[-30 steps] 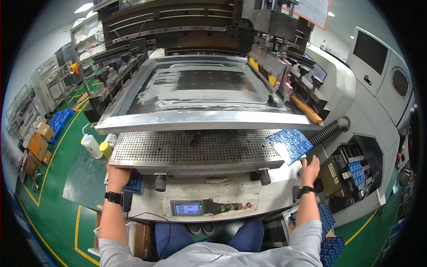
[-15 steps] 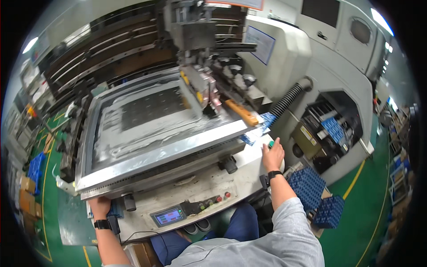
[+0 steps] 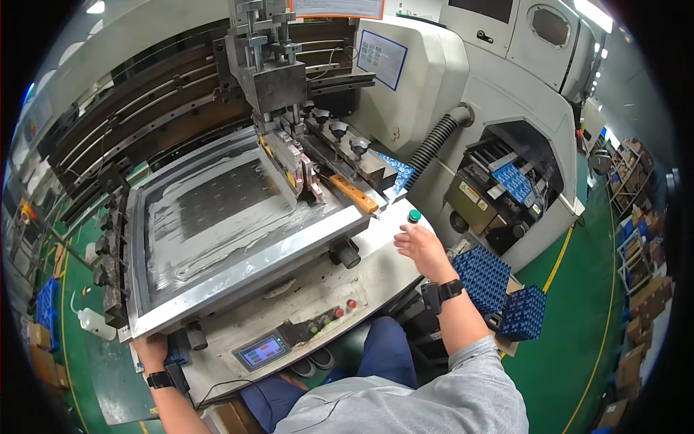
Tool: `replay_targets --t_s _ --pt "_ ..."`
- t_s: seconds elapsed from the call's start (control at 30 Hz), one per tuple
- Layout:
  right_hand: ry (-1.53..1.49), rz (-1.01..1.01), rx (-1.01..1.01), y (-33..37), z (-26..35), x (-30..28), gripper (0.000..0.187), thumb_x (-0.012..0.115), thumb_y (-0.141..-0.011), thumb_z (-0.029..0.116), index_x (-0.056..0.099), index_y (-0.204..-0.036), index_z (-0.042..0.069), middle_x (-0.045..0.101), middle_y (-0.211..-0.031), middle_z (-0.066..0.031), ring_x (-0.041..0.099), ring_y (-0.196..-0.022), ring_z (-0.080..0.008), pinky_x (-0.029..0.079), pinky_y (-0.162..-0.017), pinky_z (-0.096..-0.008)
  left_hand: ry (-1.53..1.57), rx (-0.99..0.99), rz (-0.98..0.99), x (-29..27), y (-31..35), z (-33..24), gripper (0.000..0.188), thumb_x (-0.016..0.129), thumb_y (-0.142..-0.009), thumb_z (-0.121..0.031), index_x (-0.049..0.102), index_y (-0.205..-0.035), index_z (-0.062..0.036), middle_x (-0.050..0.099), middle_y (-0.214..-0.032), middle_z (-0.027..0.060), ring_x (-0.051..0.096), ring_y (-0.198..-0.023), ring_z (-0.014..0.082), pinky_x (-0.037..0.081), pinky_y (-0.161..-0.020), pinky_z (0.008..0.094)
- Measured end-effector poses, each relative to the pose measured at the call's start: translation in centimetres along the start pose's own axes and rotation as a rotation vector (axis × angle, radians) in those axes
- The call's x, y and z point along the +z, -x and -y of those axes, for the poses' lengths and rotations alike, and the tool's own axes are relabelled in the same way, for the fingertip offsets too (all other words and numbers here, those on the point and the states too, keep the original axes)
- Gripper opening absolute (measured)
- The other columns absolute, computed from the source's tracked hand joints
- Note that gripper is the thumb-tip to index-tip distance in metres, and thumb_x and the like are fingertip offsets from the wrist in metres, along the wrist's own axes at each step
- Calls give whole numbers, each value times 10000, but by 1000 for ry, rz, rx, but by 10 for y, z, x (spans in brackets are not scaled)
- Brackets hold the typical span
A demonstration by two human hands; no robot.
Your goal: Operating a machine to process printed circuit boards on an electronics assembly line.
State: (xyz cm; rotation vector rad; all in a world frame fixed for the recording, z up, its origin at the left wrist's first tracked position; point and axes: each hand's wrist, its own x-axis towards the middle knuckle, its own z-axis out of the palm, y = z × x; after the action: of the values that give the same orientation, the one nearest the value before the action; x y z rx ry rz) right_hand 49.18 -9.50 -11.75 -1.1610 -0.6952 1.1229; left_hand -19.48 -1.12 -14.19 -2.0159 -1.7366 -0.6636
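My right hand [image 3: 423, 250] hovers over the white machine top, palm down, fingers stretched out and slightly apart. Just beyond its fingertips is a green push button [image 3: 413, 216]. My left hand [image 3: 150, 351] reaches beneath the front left corner of a metal-framed printing screen [image 3: 238, 269]; its fingers are hidden under the frame. Grey paste lies smeared on the screen around a dark rectangular area. A squeegee head [image 3: 289, 160] rests at the screen's right side. Beside it lies a spatula with an orange handle [image 3: 353, 194].
A small touch panel [image 3: 262, 352] and several coloured buttons line the machine's front. Black clamping knobs [image 3: 345, 254] stick out below the frame. Blue patterned trays [image 3: 483, 273] stand at the right, by a white machine with a ribbed hose [image 3: 436, 141]. A white squeeze bottle [image 3: 96, 323] is at the left.
My right hand has drawn back from the green button toward me, its fingers now pointing left. The left hand stays under the frame corner. The whole view has turned somewhat.
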Motion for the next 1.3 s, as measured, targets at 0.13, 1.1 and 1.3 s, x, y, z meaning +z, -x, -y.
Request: replay_targets --t_s 0.13,1.1,1.3 --pt "-287 145 11 6 31 45 322 547 -1010 324 569 -1174 47 667 -1014 -103 645 -920 -218 511 -854 -375 24 34 -46 -2 -2 -1 244 648 -761 -165 708 -976 -67 710 -964 153 660 -925 387 514 -790 475" --pt "595 -554 -253 162 135 -115 163 608 -965 175 615 -856 55 584 -654 -1 496 -549 -76 400 -536 -229 180 71 133 72 29 124 250 620 -882 -175 658 -1003 41 670 -995 232 631 -931 402 479 -831 481" --pt "1462 -904 -48 238 155 -193 204 628 -879 187 646 -794 3 662 -701 -141 652 -674 -289 516 -657 -386 396 -38 383 52 14 136 328 606 -912 -124 640 -1170 75 667 -1171 255 643 -1066 368 479 -929 424"
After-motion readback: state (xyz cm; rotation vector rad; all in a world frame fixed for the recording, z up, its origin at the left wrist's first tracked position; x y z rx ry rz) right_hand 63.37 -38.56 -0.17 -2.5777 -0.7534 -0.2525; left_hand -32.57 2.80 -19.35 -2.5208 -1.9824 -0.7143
